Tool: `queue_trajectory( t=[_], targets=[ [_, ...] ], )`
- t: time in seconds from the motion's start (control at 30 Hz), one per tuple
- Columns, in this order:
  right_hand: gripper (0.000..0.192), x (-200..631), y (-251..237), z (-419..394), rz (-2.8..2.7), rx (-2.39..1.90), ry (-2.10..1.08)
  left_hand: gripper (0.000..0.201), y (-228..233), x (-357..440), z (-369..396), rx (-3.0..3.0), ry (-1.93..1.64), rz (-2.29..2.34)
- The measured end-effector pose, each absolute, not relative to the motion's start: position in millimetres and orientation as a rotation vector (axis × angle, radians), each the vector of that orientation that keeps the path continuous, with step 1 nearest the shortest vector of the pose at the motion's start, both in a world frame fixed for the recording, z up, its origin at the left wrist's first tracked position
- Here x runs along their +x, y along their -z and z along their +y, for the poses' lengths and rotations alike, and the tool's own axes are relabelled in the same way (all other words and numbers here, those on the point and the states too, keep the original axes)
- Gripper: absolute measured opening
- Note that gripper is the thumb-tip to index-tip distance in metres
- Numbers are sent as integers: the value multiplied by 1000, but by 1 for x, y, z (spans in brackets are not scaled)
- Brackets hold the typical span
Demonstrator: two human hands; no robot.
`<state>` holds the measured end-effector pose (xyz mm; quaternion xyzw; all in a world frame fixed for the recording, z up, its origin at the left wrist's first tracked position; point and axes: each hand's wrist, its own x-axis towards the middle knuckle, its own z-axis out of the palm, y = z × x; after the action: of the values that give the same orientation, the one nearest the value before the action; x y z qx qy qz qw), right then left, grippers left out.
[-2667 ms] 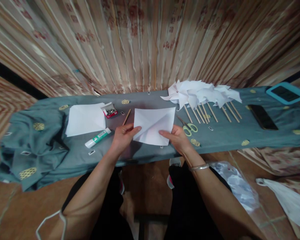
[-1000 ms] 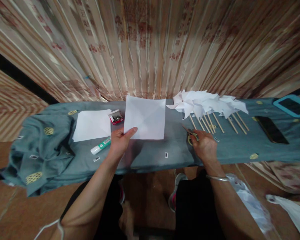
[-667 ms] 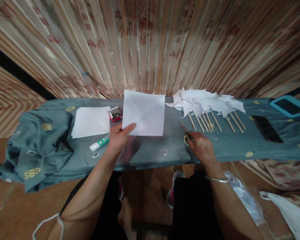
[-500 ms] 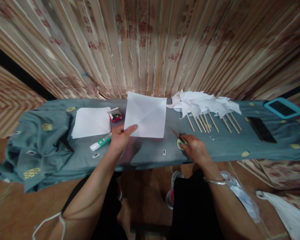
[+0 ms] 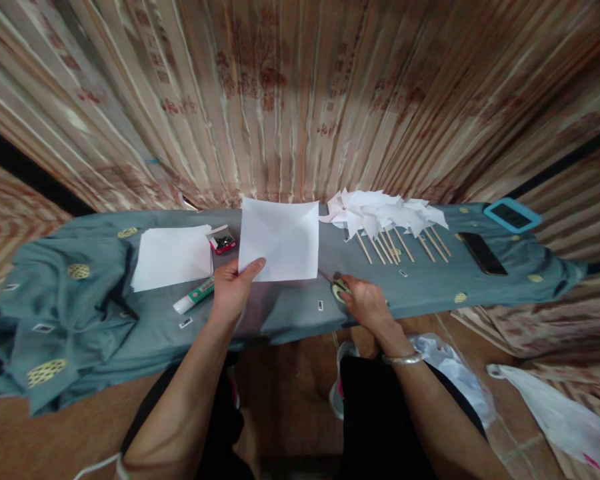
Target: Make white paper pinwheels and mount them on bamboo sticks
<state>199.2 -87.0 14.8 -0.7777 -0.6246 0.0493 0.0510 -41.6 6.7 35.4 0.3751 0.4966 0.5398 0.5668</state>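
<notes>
Left hand: fingers pinched on the lower left corner of the paper square, thumb on its front.
Paper square: white, creased along its diagonals, held tilted up off the worktop, between the pin box and the pinwheels.
Right hand: low on the worktop, fingers curled around the yellow-green handles of the scissors.
Scissors: blades pointing up and left, tip just below the paper's lower right corner; lifted or still on the cloth, cannot tell.
Worktop: long, draped in grey-green cloth with yellow dots.
Paper stack: white sheets lying flat, left of the held square.
Pin box: small, red, open, beside the stack.
Glue stick: white and green, lying just left of the left hand.
Pinwheels: white, on wooden sticks, in a row to the right.
Phone: dark, flat, further right.
</notes>
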Motion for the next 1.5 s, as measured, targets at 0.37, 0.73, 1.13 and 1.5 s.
queue_trajectory(
  t=[0.37, 0.73, 1.13, 1.5],
  targets=[
    [38, 188, -25, -87, -704, -1455, -1265, 34, -48, -57, 11, 640, -1369, 994],
    [30, 160, -58, -57, -446, -987, -1321, 33, -45, -56, 12, 640, -1273, 944],
    [48, 145, -55, -51, -506, -1115, -1185, 35, -40, -57, 14, 856, -1127, 1059],
    [43, 145, -54, -49, -518, -1147, -1068, 31, -36, -38, 6, 716, -1228, 893]
  ],
)
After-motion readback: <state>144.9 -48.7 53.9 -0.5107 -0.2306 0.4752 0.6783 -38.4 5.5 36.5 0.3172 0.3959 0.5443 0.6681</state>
